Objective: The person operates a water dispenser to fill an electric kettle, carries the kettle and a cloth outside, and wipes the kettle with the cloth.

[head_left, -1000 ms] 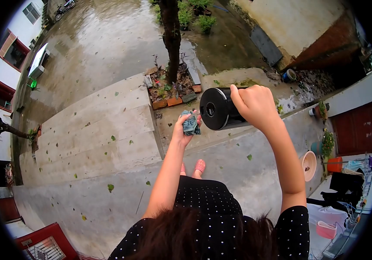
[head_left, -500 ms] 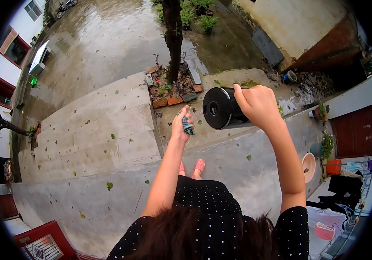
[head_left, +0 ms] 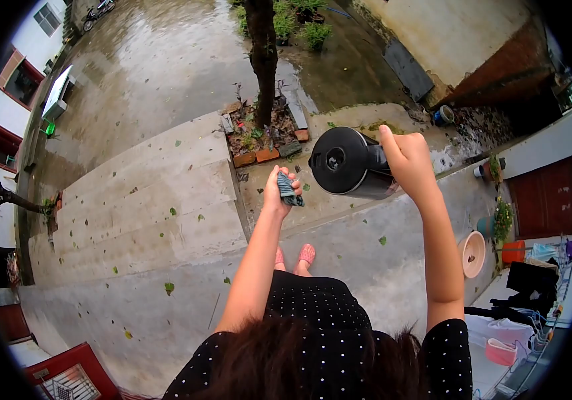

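A black kettle (head_left: 340, 162) with a round lid hangs in the air, tilted so that its lid faces me. My right hand (head_left: 407, 159) is closed round its handle, on the right side, with the thumb on top. To the left of the kettle and apart from it, my left hand (head_left: 279, 193) grips a crumpled grey-green cloth (head_left: 290, 189). Part of the cloth is hidden inside the fingers. Both arms are stretched forward over the concrete floor.
A tree trunk (head_left: 263, 67) rises from a brick-edged bed (head_left: 257, 156) ahead. Concrete paving (head_left: 146, 200) with scattered leaves lies left. At the right are a pink basin (head_left: 473, 255), an orange bucket (head_left: 514, 251), potted plants (head_left: 502, 221) and hanging laundry (head_left: 532, 283).
The kettle has turned in my right hand, so more of its lid and its spout show. My left hand has rotated slightly, and more of the cloth is visible.
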### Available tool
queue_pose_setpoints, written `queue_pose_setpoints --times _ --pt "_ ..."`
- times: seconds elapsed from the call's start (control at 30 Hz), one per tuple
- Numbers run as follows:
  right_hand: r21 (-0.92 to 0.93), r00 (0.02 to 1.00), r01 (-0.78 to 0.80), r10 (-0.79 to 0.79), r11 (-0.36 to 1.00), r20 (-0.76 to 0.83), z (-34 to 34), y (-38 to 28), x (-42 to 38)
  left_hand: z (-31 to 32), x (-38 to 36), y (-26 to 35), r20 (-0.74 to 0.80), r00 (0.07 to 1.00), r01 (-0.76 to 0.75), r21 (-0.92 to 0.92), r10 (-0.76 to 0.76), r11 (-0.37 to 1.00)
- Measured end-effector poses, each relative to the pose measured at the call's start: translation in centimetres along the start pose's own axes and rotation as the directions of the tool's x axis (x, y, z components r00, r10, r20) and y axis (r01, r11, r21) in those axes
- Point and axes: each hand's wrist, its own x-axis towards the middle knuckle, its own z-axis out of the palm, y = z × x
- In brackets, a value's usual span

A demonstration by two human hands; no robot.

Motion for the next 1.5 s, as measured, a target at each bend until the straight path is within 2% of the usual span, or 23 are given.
queue_pose_setpoints --times 0.07,0.1,0.13,0.17,0.27,0.37,0.47,0.5,0.6,0.7,0.8,0.9,1.0,1.4,1.5 --pt "0.122 0.993 -0.119 0.119 0.985 0.007 0.0 1.2 0.1 1.8 -0.9 0.1 -0.017 0.999 -0.029 0.000 0.029 1.000" --pt "0.158 0.992 -0.129 0.128 0.979 0.012 -0.1 1.4 0.2 2.5 -1.4 0.2 -0.026 0.999 -0.044 0.000 0.044 0.999" --pt "0.193 0.990 -0.138 0.137 0.971 0.018 -0.2 1.6 0.4 2.1 -1.5 0.4 0.142 0.990 -0.009 -0.018 0.012 1.000" --pt "0.228 0.989 -0.147 0.145 0.963 0.024 -0.3 1.6 0.5 1.8 -1.5 0.3 0.121 0.993 -0.019 0.035 0.015 0.999" --pt "0.030 0.998 -0.052 0.051 0.998 0.041 -0.8 0.4 0.7 1.8 -1.6 -0.2 0.093 0.995 -0.063 0.210 0.044 0.976" --pt "-0.203 0.990 0.141 -0.138 0.969 0.032 -0.8 -1.5 0.8 2.7 -1.9 -0.9 -0.035 0.997 -0.068 0.185 0.076 0.980" --pt "-0.307 0.981 0.191 -0.185 0.932 0.049 -0.4 -1.4 1.1 0.6 -1.0 -0.3 0.101 0.989 0.109 0.028 -0.111 0.994" --pt "-0.331 0.978 0.209 -0.203 0.920 0.054 -0.3 -1.4 1.2 0.0 -0.7 -0.5 0.078 0.992 0.103 -0.020 -0.101 0.995" --pt "-0.312 0.967 0.251 -0.254 0.916 0.032 -0.2 -1.4 1.4 3.0 -2.4 -0.1 -0.010 0.996 0.085 -0.158 -0.088 0.984" --pt "-0.321 0.971 0.240 -0.224 0.916 0.087 -0.4 -2.4 1.6 4.7 -3.2 -0.2 -0.053 0.998 0.015 -0.131 -0.022 0.991" --pt "-0.344 0.959 0.283 -0.269 0.895 0.090 -0.1 -2.7 1.7 2.7 -2.0 -0.3 0.119 0.993 0.041 -0.157 -0.023 0.987" --pt "-0.375 0.953 0.304 -0.277 0.876 0.126 0.1 -2.9 1.8 1.2 -1.0 -0.4 0.073 0.994 0.095 -0.204 -0.082 0.974" --pt "-0.392 0.942 0.335 -0.311 0.857 0.125 0.3 -3.0 1.9 0.3 -0.3 -0.4 0.066 0.997 0.042 -0.104 -0.035 0.994" --pt "-0.429 0.946 0.325 -0.294 0.843 0.139 -0.1 -3.0 2.0 2.3 -0.9 -0.2 -0.196 0.981 -0.001 0.070 0.014 0.998" --pt "-0.336 0.953 0.301 -0.290 0.892 0.084 -0.4 -2.6 1.9 2.4 -0.9 0.0 -0.131 0.991 0.036 0.068 -0.027 0.997"
